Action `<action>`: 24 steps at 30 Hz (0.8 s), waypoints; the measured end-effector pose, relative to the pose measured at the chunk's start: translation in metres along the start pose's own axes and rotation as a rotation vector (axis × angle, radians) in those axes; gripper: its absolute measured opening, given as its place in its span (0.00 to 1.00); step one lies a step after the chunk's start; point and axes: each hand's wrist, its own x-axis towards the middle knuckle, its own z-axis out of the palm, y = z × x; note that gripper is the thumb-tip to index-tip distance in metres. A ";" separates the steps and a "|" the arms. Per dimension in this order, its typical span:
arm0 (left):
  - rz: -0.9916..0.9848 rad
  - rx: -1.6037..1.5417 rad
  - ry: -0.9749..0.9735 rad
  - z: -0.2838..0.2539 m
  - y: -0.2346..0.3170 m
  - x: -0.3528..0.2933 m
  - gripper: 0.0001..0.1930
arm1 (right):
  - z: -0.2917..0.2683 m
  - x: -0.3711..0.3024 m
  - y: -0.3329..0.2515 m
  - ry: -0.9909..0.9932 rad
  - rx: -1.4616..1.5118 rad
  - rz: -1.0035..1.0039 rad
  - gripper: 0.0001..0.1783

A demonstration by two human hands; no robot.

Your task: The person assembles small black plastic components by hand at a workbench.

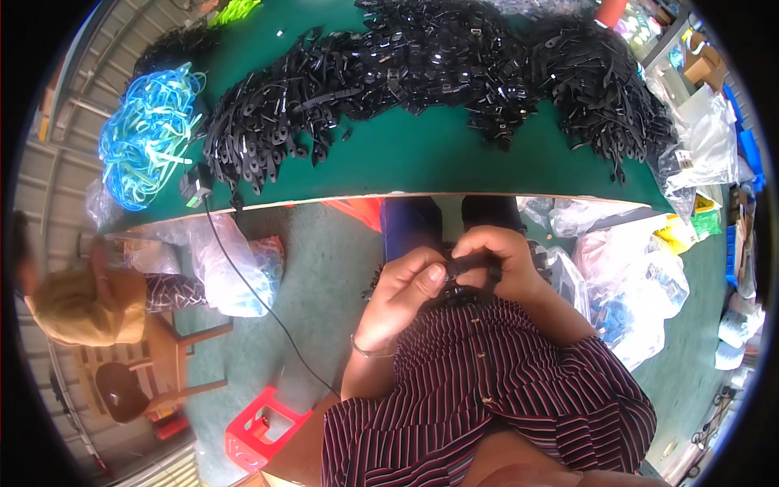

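My left hand (406,286) and my right hand (507,258) meet in front of my body, over my lap. Between them is a short black strap (471,264), bent in a loop near the right fingers. The left thumb and fingers pinch its other end, and that end is mostly hidden. More black pieces (458,297) lie in my lap under the hands. Beyond, on the green table (389,154), black straps form a left heap (260,130) and a right heap (604,93). Black parts with shiny buckles (430,69) are piled between them.
A bundle of blue and pale green cords (150,134) lies at the table's left end. A small black box (195,185) has a cable (256,284) running toward me. Filled plastic bags (637,284) stand right; a red stool (264,430) and a seated person (89,304) are left.
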 end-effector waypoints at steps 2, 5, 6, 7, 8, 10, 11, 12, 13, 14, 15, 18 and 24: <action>-0.027 -0.078 -0.001 0.001 -0.002 0.001 0.17 | 0.001 -0.002 0.001 -0.011 0.054 0.044 0.13; -0.051 -0.209 0.008 0.004 -0.007 0.003 0.18 | 0.002 -0.001 0.000 0.002 0.097 0.062 0.13; -0.048 -0.260 0.018 0.004 -0.009 0.003 0.19 | 0.002 -0.001 0.000 0.012 0.112 0.056 0.14; -0.048 -0.259 0.019 0.003 -0.010 0.004 0.19 | 0.003 -0.001 0.000 0.021 0.128 0.050 0.14; -0.058 -0.289 0.012 0.003 -0.011 0.005 0.19 | 0.003 -0.001 0.001 0.021 0.128 0.049 0.14; -0.067 -0.318 0.005 0.000 -0.015 0.007 0.19 | 0.001 -0.002 0.004 0.034 0.115 0.083 0.15; -0.046 -0.299 0.016 -0.002 -0.018 0.007 0.15 | 0.002 -0.002 0.006 0.032 0.116 0.083 0.15; -0.026 -0.281 0.026 -0.003 -0.020 0.007 0.12 | 0.002 -0.002 0.009 0.059 0.056 0.056 0.15; -0.026 -0.280 0.026 -0.001 -0.022 0.008 0.12 | 0.002 -0.002 0.010 0.086 -0.004 0.029 0.15; -0.023 -0.446 0.069 0.002 -0.024 0.010 0.12 | 0.003 -0.001 0.009 0.085 -0.003 0.027 0.15; -0.021 -0.611 0.111 0.005 -0.026 0.011 0.12 | 0.002 0.000 0.007 0.090 -0.027 0.052 0.14; -0.023 -1.068 0.107 0.003 -0.048 0.014 0.13 | 0.007 0.001 0.011 0.090 -0.069 0.013 0.13; 0.147 -0.675 0.417 -0.001 -0.030 0.021 0.14 | 0.003 0.008 0.007 0.120 -0.563 -0.071 0.16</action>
